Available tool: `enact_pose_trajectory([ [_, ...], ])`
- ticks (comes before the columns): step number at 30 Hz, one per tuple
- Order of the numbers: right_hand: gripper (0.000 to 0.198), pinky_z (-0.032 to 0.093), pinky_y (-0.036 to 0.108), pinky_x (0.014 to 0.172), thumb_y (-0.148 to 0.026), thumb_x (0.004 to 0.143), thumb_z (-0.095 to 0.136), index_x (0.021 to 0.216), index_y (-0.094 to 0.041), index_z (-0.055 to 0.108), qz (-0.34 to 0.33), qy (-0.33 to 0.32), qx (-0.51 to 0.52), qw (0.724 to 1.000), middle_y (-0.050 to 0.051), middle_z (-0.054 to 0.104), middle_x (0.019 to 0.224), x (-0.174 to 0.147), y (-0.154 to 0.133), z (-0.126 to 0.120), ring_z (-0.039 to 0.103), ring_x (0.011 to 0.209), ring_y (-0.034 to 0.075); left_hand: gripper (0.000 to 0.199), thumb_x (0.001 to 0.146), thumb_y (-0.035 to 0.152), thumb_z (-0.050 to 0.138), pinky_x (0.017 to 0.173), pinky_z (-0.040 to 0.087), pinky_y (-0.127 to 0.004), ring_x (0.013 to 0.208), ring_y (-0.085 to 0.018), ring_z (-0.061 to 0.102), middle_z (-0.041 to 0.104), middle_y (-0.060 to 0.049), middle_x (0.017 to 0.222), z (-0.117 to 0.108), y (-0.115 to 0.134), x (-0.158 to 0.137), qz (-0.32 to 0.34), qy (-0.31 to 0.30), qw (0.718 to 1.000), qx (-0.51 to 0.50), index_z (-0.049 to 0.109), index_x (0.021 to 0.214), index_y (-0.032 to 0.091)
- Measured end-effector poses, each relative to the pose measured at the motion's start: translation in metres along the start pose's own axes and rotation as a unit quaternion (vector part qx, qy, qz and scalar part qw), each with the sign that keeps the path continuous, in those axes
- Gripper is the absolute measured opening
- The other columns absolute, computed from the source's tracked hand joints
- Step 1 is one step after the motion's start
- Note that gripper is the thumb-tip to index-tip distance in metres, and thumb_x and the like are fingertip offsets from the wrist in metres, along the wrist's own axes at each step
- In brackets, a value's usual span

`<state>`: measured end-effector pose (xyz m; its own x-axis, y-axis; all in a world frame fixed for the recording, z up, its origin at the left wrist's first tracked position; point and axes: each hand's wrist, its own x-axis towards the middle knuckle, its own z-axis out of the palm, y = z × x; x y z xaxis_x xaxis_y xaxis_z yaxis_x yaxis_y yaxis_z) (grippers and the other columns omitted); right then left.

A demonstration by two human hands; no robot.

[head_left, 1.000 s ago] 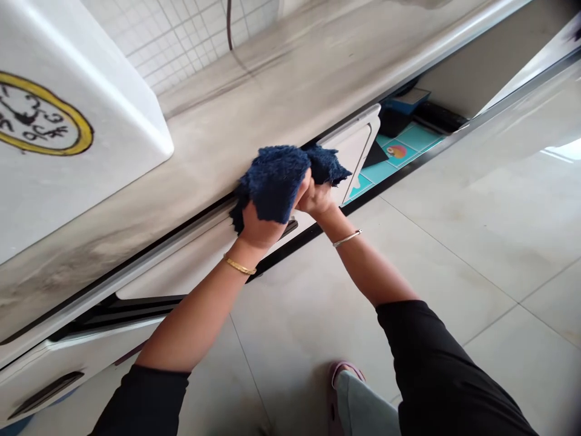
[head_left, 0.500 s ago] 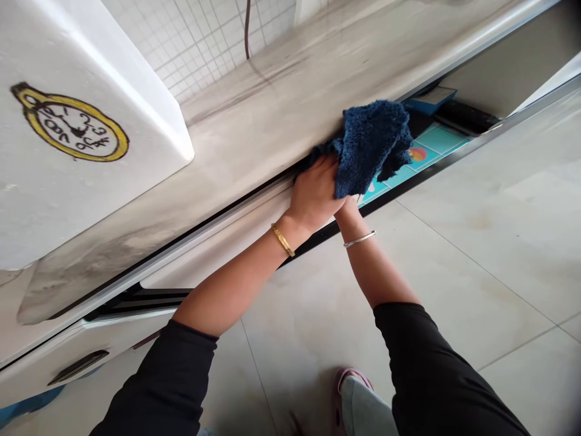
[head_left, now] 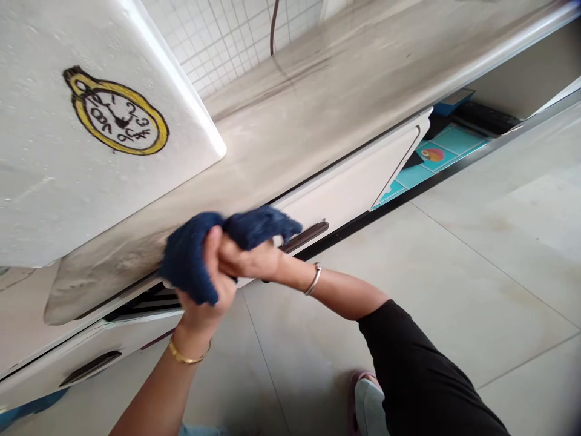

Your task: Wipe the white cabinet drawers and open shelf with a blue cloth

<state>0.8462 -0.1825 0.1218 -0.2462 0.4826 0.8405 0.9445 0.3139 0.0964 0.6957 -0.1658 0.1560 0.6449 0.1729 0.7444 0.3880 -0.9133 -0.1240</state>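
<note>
At the far left stands one white box (head_left: pixel 36 200) with a slightly pitted surface; on it is one hand-drawn clock (head_left: pixel 120 121), a yellow oval ringed and numbered in black. Below, a pale cabinet panel (head_left: pixel 40 375) carries the first of two long, dark handles (head_left: pixel 91 368). The worktop (head_left: pixel 290 127), smooth and marbled in grey-brown, runs up diagonally with a rounded corner under the box.

One gold bracelet (head_left: pixel 188 357) circles the wrist of the left hand (head_left: pixel 211 297). This hand's grip is clenched on a dark blue cloth (head_left: pixel 186 257), fluffy and ragged-edged, which lies bunched in two lobes at the worktop's front edge. The right hand (head_left: pixel 252 260) meets the left, its grip curled closed on the same cloth, beneath the second lobe. Behind, one thin brown cord (head_left: pixel 273 30) hangs before a wall of small white tiles (head_left: pixel 218 42).

One silver bracelet (head_left: pixel 314 278) rings the right wrist, near the second dark handle on a pale, flat door (head_left: pixel 349 175). Farther right, an open compartment has a turquoise checked lining (head_left: pixel 454 142) with one round orange-pink print (head_left: pixel 433 155); inside are a blue box (head_left: pixel 454 102) and a black object (head_left: pixel 492 118), not clearly identifiable.
</note>
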Motion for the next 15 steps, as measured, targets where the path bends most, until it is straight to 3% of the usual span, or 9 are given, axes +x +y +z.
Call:
enact_pose_trajectory([
  [3,0.045,0.060,0.022,0.080,-0.011,0.100,0.040,0.122,-0.036,0.070,-0.096,0.039,-0.090,0.991,-0.005,0.071,0.092,0.029,-0.032,-0.011,0.064,0.082,0.011,0.083,0.089,0.009,0.062,0.121,0.038,-0.065,0.144,-0.040,0.048,0.046,-0.021,0.157,-0.030,-0.017,-0.034,-0.079,0.033,0.995,0.060,0.028,0.164,0.024],
  [7,0.044,0.058,0.023,0.083,-0.015,0.104,0.037,0.122,-0.035,0.071,-0.058,0.071,-0.031,0.995,-0.005,0.071,0.089,0.037,-0.038,-0.019,0.059,0.075,0.010,0.081,0.090,0.008,0.064,0.120,0.041,-0.062,0.143,-0.038,0.051,0.051,-0.019,0.155,-0.040,-0.019,-0.042,-0.111,0.046,0.989,0.087,0.033,0.163,0.026],
  [11,0.035,0.055,0.031,0.074,-0.030,0.106,0.039,0.112,-0.025,0.072,0.005,0.075,0.043,0.996,0.001,0.068,0.088,0.013,-0.003,-0.028,0.058,0.075,0.013,0.065,0.100,0.016,0.049,0.121,0.045,-0.057,0.142,-0.032,0.055,0.055,-0.009,0.154,-0.010,0.003,-0.002,-0.084,0.040,0.996,0.000,0.036,0.161,0.035],
  [13,0.036,0.054,0.035,0.072,-0.037,0.104,0.038,0.107,-0.025,0.072,0.096,0.094,0.037,0.990,0.003,0.064,0.083,-0.004,0.026,-0.035,0.058,0.074,0.017,0.065,0.103,0.019,0.041,0.121,0.047,-0.055,0.144,-0.030,0.054,0.054,-0.007,0.156,0.013,0.022,0.031,-0.054,0.000,0.996,-0.070,0.027,0.164,0.038],
  [15,0.045,0.053,0.040,0.074,-0.042,0.103,0.029,0.093,-0.024,0.070,0.200,0.170,-0.010,0.965,0.004,0.056,0.075,-0.022,0.063,-0.046,0.056,0.073,0.019,0.066,0.104,0.022,0.041,0.123,0.045,-0.052,0.146,-0.029,0.052,0.055,-0.006,0.156,0.039,0.047,0.069,-0.032,-0.042,0.995,-0.080,0.022,0.166,0.036],
])
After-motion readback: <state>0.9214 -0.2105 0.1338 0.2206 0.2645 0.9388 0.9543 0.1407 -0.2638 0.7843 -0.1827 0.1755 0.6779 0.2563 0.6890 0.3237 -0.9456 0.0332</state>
